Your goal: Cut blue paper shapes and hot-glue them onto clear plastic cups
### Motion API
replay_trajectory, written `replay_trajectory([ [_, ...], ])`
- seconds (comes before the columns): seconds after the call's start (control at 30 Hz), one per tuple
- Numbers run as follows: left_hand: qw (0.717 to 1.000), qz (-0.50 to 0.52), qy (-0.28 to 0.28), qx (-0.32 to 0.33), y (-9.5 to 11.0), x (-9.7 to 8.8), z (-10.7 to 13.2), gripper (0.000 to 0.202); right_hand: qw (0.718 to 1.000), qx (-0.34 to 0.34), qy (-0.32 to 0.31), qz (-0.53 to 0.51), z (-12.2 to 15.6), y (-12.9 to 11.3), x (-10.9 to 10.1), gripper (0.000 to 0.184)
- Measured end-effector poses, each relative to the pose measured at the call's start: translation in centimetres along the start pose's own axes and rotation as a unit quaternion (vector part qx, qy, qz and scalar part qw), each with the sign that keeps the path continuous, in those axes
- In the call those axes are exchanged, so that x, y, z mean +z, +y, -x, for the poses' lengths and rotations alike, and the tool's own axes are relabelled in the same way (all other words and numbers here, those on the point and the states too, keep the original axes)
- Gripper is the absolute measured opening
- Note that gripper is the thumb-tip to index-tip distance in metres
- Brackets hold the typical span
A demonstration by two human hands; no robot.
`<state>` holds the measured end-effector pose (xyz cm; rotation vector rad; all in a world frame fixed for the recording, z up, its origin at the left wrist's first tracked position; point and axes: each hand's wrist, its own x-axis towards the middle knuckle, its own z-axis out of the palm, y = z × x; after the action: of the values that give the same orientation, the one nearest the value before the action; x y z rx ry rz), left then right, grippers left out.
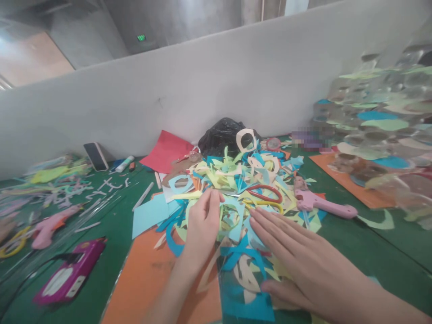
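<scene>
Scraps [232,177]: cut paper bits, yellow, blue & cream, heaped mid-counter right in front of us; both our hands sit on the near edge of the heap.
Left hand [202,220]: knuckles up, fingers bent, tips down on pale yellow & lt-blue bits. We cannot tell if it pinches one or just presses.
Right hand [297,256]: open & flat, palm down, fingers together, lying on the scraps and a blue cut-out sheet [248,306].
Scissors [266,194]: red & yellow handles, half buried in the heap, just beyond our right fingertips, not touched.
Glue gun [320,204]: pink, lying on its side at the heap's right edge, apart from both hands.
Under the heap: orange sheet [141,279] below our left wrist, lt-blue sheet [150,213] just left of it.
Counter [371,252]: green top.
Back of heap: black bag [221,135] vs. the white partition [236,76], red sheet [167,150] to its left.
Far left: phone [96,156] leaning on the partition, a 2nd pink glue gun [47,227], magenta device [69,274] near the counter edge.
</scene>
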<state>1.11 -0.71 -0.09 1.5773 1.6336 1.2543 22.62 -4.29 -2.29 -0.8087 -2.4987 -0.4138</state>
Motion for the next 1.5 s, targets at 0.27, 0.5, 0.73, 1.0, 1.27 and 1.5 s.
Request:
replay_trajectory([
  [0.27,1.000,0.008,0.003,-0.003,0.1,0.0,0.0,0.034,1.000,-0.012,0.010,0.009,-0.1,0.0,0.0,0.058],
  [0.5,1.000,0.020,0.015,0.009,0.1,-0.3,0.1,0.033,0.998,0.009,0.057,0.038,-0.5,-0.1,-0.4,0.055],
  [0.73,0.977,0.176,-0.109,-0.050,0.2,0.8,0.4,0.045,0.991,0.086,0.092,-0.033,-0.9,2.0,-2.4,0.037],
  [1.0,0.959,0.088,-0.251,-0.099,1.1,2.6,2.6,0.048,0.982,0.157,-0.094,-0.056,-3.2,7.8,2.9,0.029],
  [1.27,0.919,0.217,-0.266,-0.193,1.1,3.2,2.6,0.049,0.975,0.098,-0.196,-0.033,-3.6,7.9,6.9,0.019],
  [1.5,0.923,0.305,-0.127,-0.199,3.7,1.2,1.6,0.055,0.967,0.143,-0.209,0.008,-4.3,7.4,5.9,0.015],
])
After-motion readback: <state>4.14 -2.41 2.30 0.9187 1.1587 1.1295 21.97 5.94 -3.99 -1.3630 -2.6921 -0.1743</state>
